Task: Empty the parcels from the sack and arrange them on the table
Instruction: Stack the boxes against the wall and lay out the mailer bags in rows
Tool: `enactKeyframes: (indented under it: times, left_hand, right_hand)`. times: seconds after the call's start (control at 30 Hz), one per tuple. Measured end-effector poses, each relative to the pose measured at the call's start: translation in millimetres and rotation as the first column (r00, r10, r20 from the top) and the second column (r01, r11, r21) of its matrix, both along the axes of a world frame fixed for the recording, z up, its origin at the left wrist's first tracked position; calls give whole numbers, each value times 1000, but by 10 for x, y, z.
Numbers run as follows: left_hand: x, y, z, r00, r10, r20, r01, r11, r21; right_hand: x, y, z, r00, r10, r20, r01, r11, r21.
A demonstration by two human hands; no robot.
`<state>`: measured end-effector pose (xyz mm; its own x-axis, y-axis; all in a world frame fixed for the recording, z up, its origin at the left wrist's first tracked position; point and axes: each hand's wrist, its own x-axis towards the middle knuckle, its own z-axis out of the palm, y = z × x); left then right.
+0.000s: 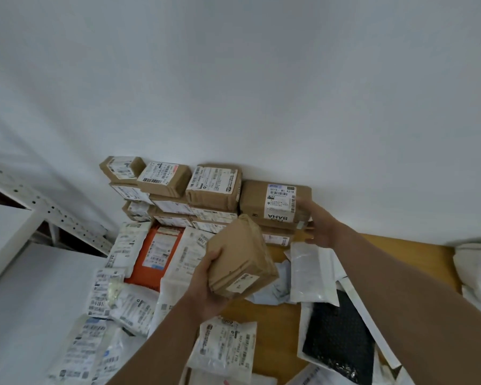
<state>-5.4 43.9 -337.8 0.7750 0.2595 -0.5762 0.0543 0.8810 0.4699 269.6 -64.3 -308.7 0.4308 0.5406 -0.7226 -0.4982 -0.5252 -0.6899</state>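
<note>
My left hand (206,284) grips a brown cardboard parcel (240,259) from below and holds it tilted above the wooden table (400,254). My right hand (321,227) reaches to the right end of the stack of brown boxes (214,187) against the white wall, fingers spread on the side of the large box (270,202) with a "BAHA" label. Several white mailer bags (225,348) and an orange parcel (153,254) lie flat across the table's left and front. No sack can be made out for certain.
A white perforated metal shelf frame (39,201) stands at the left. A black bubble mailer (336,337) and a clear plastic bag (311,270) lie at the right front. A crumpled white bag (478,270) sits at the far right edge.
</note>
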Motion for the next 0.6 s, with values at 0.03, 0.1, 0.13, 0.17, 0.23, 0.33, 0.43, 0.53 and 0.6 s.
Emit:
enactKeyframes:
  times: [0.03, 0.1, 0.13, 0.17, 0.23, 0.33, 0.43, 0.53, 0.6]
  left_hand:
    - [18, 5, 3, 1000, -8, 4, 8, 1000, 6]
    - [49, 21, -14, 1000, -10, 3, 10, 1000, -6]
    - [54, 35, -29, 1000, -9, 1, 9, 1000, -17]
    - [56, 52, -40, 1000, -8, -4, 8, 1000, -24]
    - [49, 84, -60, 1000, -8, -4, 8, 999, -34]
    - [43, 83, -57, 1000, -8, -4, 8, 998, -62]
    - [46, 61, -75, 999, -34, 11, 34, 996, -81]
    - [25, 37, -102, 999, -44, 11, 45, 994, -96]
    - [-1, 7, -137, 999, -44, 9, 44, 995, -88]
  right_hand:
    - [30, -3, -35, 1000, -14, -14, 14, 1000, 13]
    - [98, -2, -135, 999, -50, -16, 51, 998, 47]
    - [120, 3, -182, 998, -70, -12, 70, 994, 81]
    - [132, 6, -214, 996, -91, -2, 90, 989, 119]
    - [160, -10, -275, 988, -147, 40, 138, 975, 176]
    - [248, -130, -383, 981, -160, 109, 131, 963, 234]
    - [297, -300, -419, 975, -146, 168, 98, 960, 263]
    - [310, -378, -420, 958, -88, 274, 13, 965, 264]
    - [282, -397, -431, 945, -35, 326, -51, 967, 251]
